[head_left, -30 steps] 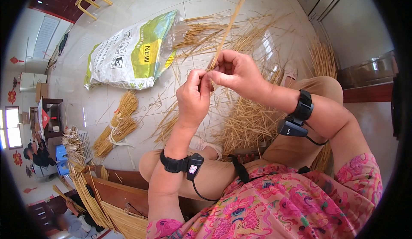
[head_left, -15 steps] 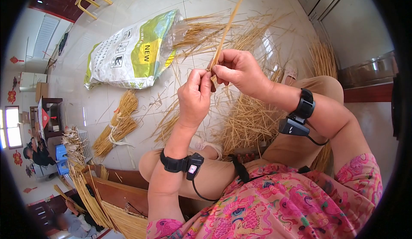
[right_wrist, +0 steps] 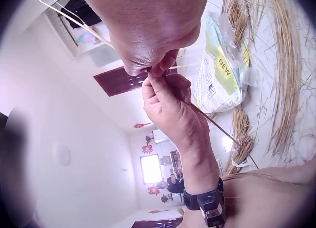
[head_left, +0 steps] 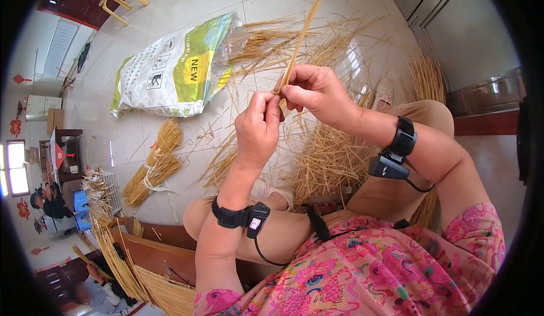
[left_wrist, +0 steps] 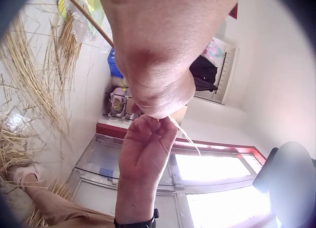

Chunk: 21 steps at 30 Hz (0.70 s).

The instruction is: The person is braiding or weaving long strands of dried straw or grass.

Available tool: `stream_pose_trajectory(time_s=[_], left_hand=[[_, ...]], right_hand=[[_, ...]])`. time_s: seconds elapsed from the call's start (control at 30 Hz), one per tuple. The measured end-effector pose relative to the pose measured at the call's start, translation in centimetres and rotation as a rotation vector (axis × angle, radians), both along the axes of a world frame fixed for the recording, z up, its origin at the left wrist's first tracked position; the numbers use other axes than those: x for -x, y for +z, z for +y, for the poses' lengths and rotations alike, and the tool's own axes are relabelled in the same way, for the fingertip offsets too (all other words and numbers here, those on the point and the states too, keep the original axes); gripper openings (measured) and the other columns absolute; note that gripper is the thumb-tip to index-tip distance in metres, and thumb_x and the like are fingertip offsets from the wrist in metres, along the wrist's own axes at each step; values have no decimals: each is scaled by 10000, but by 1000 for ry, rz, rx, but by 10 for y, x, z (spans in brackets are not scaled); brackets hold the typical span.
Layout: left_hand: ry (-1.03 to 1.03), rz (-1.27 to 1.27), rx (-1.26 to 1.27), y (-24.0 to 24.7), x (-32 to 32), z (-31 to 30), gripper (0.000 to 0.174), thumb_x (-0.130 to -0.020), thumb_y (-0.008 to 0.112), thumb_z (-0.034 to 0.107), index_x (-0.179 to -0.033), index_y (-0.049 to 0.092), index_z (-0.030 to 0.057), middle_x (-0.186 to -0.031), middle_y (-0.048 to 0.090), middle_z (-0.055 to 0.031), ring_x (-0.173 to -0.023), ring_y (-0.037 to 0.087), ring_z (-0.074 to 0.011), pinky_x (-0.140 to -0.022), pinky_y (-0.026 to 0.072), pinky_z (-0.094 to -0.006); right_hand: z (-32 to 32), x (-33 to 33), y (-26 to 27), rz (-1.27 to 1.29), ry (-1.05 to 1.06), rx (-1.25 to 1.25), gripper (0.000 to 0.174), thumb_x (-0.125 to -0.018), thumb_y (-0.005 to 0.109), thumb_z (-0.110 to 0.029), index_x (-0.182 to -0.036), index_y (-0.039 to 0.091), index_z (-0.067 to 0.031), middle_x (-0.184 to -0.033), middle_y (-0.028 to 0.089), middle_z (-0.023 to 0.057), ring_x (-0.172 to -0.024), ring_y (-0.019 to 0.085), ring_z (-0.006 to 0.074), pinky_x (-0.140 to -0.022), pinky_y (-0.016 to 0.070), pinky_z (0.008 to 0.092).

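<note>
Now pinching one long straw stalk (head_left: 301,38) at its lower end, left hand (head_left: 256,130) and right hand (head_left: 317,95) both curled tight, fingertips meeting. Beyond the hands, flat on the floor, a green-and-white sack (head_left: 164,78) marked "NEW", smaller print unreadable. Stalk's top cut off by the frame edge; loose straw (head_left: 328,157) beneath the hands.

The person wears a bright pink top (head_left: 374,270) with blue and green flowers and short sleeves. The trousers (head_left: 396,194) are light brown. By the left hand (head_left: 256,129) a black band (head_left: 228,217) goes round the wrist, with a little black box (head_left: 258,221) and a thin black cable. By the right hand (head_left: 317,92) is a second band (head_left: 403,137) with a dark box (head_left: 387,167). One shoe (head_left: 384,96) is pale pink.
</note>
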<state>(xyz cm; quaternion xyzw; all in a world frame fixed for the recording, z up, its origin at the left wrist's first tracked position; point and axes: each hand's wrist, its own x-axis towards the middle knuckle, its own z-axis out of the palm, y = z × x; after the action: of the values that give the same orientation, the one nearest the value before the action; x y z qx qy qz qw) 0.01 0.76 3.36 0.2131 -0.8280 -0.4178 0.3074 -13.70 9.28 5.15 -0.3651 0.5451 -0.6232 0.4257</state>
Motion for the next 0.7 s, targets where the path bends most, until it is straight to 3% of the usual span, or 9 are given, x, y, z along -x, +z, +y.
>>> stream_pose_trajectory(time_s=[0.13,0.33,0.47,0.63,0.7], left_hand=[[-41,40,5,-1,1,0,67,-919,513,87,-869,501,44,-594,584,-67,-509,591,-192,-467,436,-302],[-83,25,-22,4,0,1,64,-923,507,90,-880,501,44,-604,585,-71,-522,591,-196,-480,438,-305],[8,40,61,-2,0,-1,63,-908,534,95,-874,527,42,-611,584,-75,-520,585,-200,-480,437,-308],[121,46,153,-7,-1,-8,45,-879,571,88,-863,566,46,-620,585,-80,-532,583,-218,-505,444,-314],[107,13,208,-7,-5,-10,46,-889,558,74,-884,581,34,-652,592,-70,-558,579,-168,-523,443,-279]], right_hand=[[-1,1,2,-93,13,-1,83,-815,564,-84,-799,594,-8,-681,569,-9,-615,520,38,-548,426,196],[0,-1,9,-130,22,13,68,-806,553,-68,-804,589,-10,-683,550,-17,-614,500,37,-564,433,203],[-2,0,-2,4,-72,38,101,-847,562,-106,-885,608,-25,-718,557,-25,-613,489,33,-537,407,185],[-5,9,4,-58,-182,23,90,-853,552,-92,-858,602,-17,-696,557,-13,-583,482,45,-528,400,197],[-8,18,8,-89,-227,42,93,-866,528,-68,-849,599,-9,-672,546,-2,-561,464,60,-517,380,207]])
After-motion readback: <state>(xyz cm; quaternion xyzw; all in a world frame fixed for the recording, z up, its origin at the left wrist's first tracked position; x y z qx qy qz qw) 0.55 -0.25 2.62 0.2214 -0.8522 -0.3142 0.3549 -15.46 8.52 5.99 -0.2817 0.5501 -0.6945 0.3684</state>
